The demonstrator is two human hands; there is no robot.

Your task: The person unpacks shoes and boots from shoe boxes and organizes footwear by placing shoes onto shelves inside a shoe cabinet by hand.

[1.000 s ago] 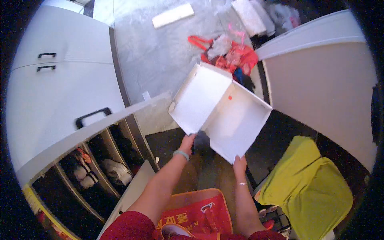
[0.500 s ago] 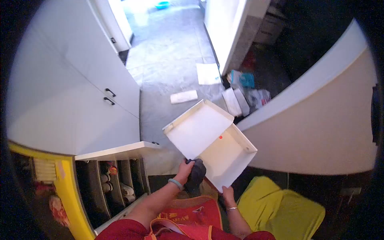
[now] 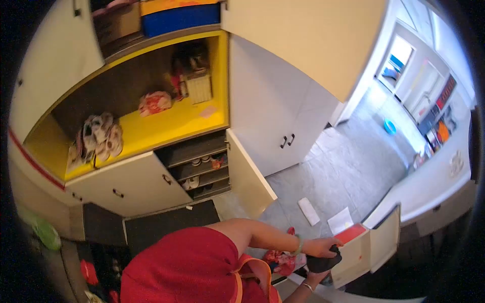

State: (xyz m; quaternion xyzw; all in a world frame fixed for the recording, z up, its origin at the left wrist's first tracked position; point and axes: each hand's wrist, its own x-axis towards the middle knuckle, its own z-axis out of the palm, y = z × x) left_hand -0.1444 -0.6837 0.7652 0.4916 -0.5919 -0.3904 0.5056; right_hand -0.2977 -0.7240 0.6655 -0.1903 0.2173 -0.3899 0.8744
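My left hand (image 3: 322, 246), with a pale green bracelet, grips a black shoe (image 3: 323, 263) from above; its shape is partly covered by the fingers. The shoe is beside the near edge of an open shoe box (image 3: 349, 265). Pale inside, the box has its hinged lid (image 3: 386, 237) swung out to the right and a red panel on its far side. Below the shoe, my right hand (image 3: 317, 277), with a silver bangle, is closed at the box's near left edge. Its fingers are partly hidden.
An open cabinet door (image 3: 250, 174) stands left of my arm, beside shelves holding shoes (image 3: 191, 183). Shoes (image 3: 101, 135) and a red-and-white bag (image 3: 155, 103) sit in the yellow niche. A white packet (image 3: 308, 211) and a paper sheet (image 3: 340, 220) lie on the floor.
My view has swung left toward the cabinets, so hands and box now appear at the lower right. The black shoe stays in my left hand, and the box remains open.
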